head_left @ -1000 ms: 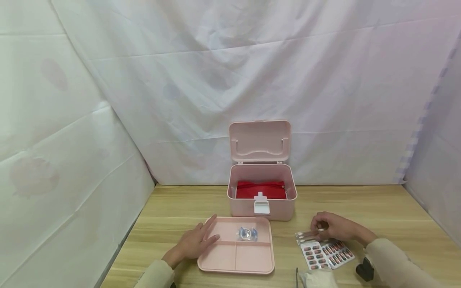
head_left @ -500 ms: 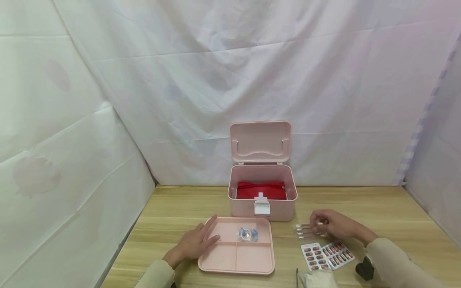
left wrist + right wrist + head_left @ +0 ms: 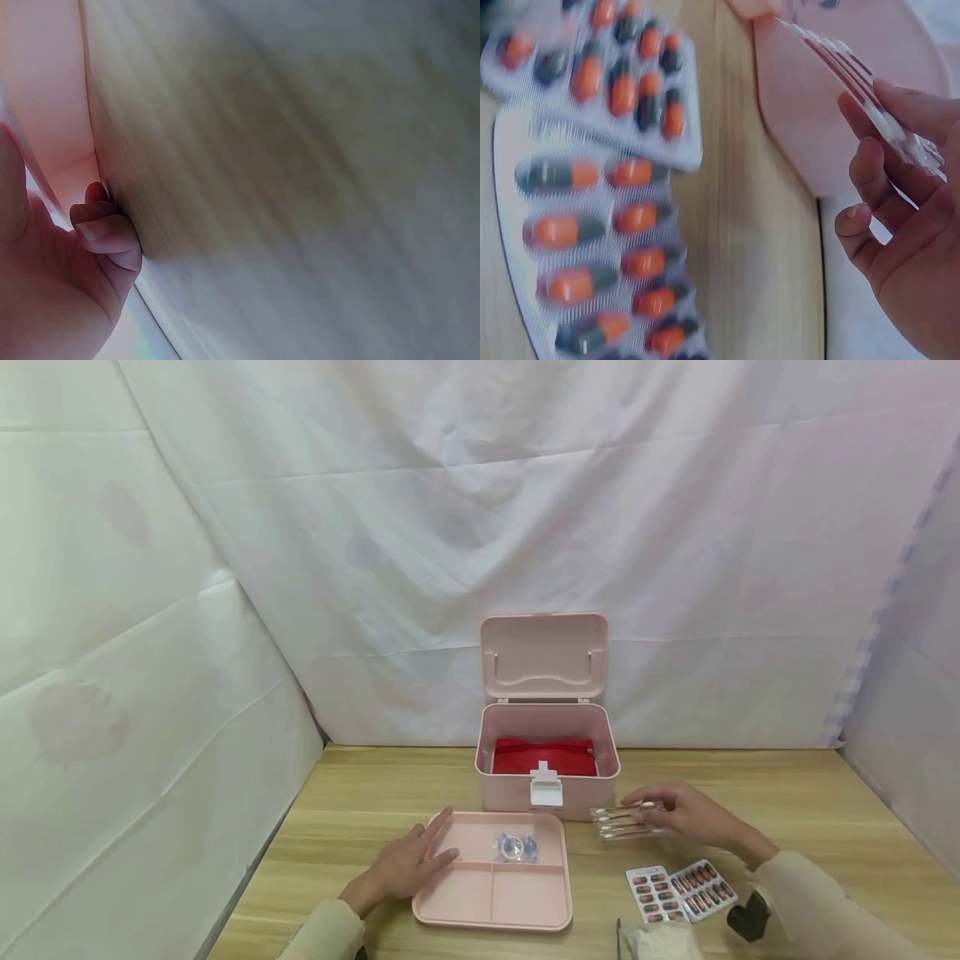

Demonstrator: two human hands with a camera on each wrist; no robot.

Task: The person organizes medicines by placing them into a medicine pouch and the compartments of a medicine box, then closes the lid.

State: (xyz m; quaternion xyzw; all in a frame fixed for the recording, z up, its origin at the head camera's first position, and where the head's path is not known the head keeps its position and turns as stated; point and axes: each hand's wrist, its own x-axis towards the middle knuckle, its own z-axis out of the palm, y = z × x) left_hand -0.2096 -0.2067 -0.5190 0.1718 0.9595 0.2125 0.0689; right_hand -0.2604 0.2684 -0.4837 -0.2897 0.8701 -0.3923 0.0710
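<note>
The right hand (image 3: 693, 817) has a clear pack of cotton swabs (image 3: 619, 822) in its grip. The thumb is on one side of the pack and fingers are on the other, so the grip is pinched close. The swabs have white tips and brownish sticks. The pack is just beside the front right corner of the pink box (image 3: 504, 793). I can't tell if the far end of the pack touches the surface (image 3: 375, 777).

The left hand (image 3: 405, 864) rests on the left edge of a flat pink tray (image 3: 457, 895). Its grip is loose. The pointing finger lies long by the rim, and the thumb reaches over the tray. The tray has one long part at the back and two smaller parts in front. A little clear and blue packet (image 3: 515, 848) sits in the long part, over to the right.

The box stands behind the tray, with its lid (image 3: 543, 653) up. Inside is a red pouch (image 3: 538, 757). Near the right arm lie two pill sheets (image 3: 655, 893), with dark and orange pills. A white bundle (image 3: 664, 941) is at the bottom, next to a thin dark stick (image 3: 618, 939).
</note>
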